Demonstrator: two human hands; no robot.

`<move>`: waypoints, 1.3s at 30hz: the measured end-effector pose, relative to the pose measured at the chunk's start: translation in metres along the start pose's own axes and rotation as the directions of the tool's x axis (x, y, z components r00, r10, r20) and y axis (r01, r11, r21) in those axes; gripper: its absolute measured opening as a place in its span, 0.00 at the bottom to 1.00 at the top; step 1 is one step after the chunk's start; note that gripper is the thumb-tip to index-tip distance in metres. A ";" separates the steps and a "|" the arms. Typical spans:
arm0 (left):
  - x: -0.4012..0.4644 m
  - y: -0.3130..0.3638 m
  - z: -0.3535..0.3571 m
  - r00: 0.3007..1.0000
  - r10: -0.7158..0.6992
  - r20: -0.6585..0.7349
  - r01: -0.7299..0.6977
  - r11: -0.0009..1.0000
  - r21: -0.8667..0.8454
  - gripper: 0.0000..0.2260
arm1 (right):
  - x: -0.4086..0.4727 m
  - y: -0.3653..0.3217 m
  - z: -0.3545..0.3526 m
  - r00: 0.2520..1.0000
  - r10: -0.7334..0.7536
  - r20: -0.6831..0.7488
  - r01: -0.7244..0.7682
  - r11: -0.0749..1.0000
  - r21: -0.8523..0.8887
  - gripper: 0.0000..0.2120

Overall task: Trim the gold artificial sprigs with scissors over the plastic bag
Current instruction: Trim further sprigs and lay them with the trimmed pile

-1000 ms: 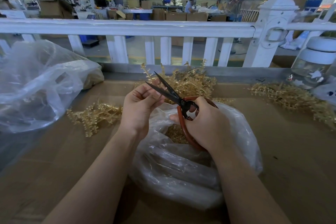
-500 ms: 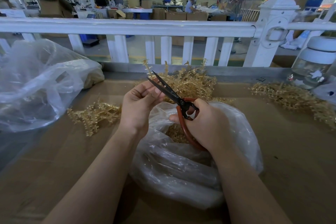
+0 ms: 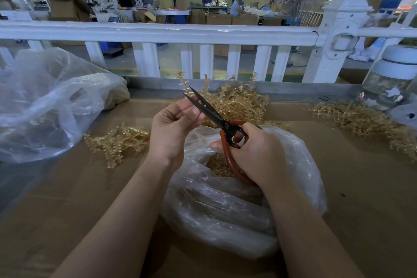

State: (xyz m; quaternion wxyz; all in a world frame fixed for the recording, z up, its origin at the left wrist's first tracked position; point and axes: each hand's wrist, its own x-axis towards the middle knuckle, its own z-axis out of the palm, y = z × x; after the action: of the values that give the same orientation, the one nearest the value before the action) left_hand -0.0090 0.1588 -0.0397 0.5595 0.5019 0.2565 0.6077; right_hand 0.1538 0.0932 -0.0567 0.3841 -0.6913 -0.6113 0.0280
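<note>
Head view: red-handled black-bladed scissors over crinkled clear plastic bag.

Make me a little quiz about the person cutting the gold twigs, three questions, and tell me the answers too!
1. True or false: the scissors have blue handles.
2. Which hand grips the scissors: A left, B right?
3. What lies under both hands to catch the cuttings?

Key
1. False, they are red.
2. B, the right hand; the left hand pinches a thin gold sprig.
3. The open plastic bag with gold bits inside.
</note>
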 end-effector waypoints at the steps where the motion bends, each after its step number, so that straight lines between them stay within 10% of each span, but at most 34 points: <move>1: 0.000 0.000 0.000 1.000 -0.006 -0.006 0.006 1.000 -0.002 0.07 | 0.000 0.000 0.000 1.000 -0.011 -0.013 0.011 1.000 0.000 0.39; 22: -0.003 0.000 0.003 0.999 -0.003 0.040 -0.004 0.988 0.155 0.04 | -0.002 -0.003 -0.007 0.999 -0.013 -0.041 0.007 0.990 -0.142 0.31; 31: -0.005 0.006 0.005 0.994 -0.021 0.108 0.010 0.995 0.100 0.20 | 0.000 -0.001 -0.005 1.000 -0.004 -0.011 0.003 0.998 -0.070 0.33; 39: -0.004 0.005 0.004 0.997 -0.014 0.072 0.005 0.993 0.117 0.06 | 0.000 0.000 -0.003 1.000 -0.005 -0.016 0.005 1.000 -0.016 0.32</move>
State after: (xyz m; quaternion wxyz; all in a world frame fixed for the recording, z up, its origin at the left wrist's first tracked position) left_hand -0.0077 0.1531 -0.0347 0.5410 0.5544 0.2734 0.5702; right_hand 0.1556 0.0917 -0.0546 0.3836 -0.6932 -0.6100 0.0164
